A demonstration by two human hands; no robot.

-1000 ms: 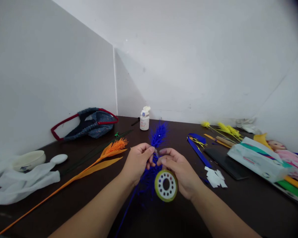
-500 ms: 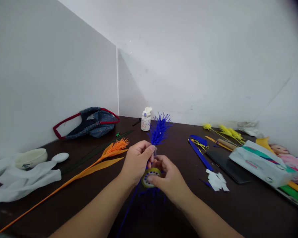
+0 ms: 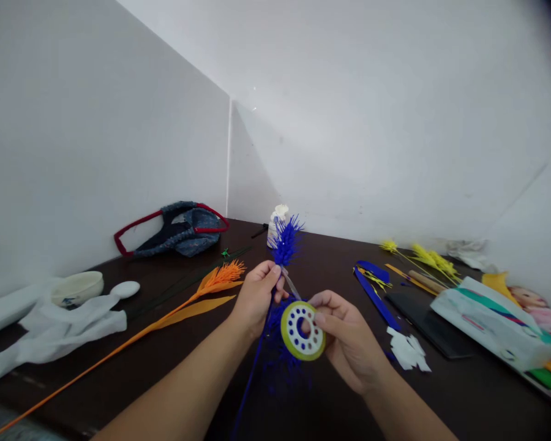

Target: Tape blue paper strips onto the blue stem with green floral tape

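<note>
My left hand (image 3: 258, 295) pinches the stem of a blue paper flower (image 3: 286, 244) just under its spiky head, which stands upright. The blue stem runs down toward me, past my wrist. My right hand (image 3: 344, 331) grips a roll of clear tape (image 3: 303, 331) with a white, holed core and yellowish edge. A strip of tape (image 3: 291, 284) stretches from the roll up to the stem at my left fingertips. Below the roll, more blue fringed pieces (image 3: 280, 358) lie on the dark table, partly hidden by the tape and hands.
On the left lie an orange paper flower (image 3: 220, 275), white crumpled material (image 3: 73, 327), a bowl (image 3: 80, 288) and a denim bag (image 3: 183, 229). A white bottle (image 3: 273, 229) stands behind. To the right are white paper scraps (image 3: 408, 349), a black flat object (image 3: 427, 324), yellow flowers (image 3: 434, 260) and a tissue pack (image 3: 491, 324).
My right hand has drawn the tape roll away from the stem, right and toward me, and a strip now shows between them. The roll's face has turned toward me. The view has shifted slightly.
</note>
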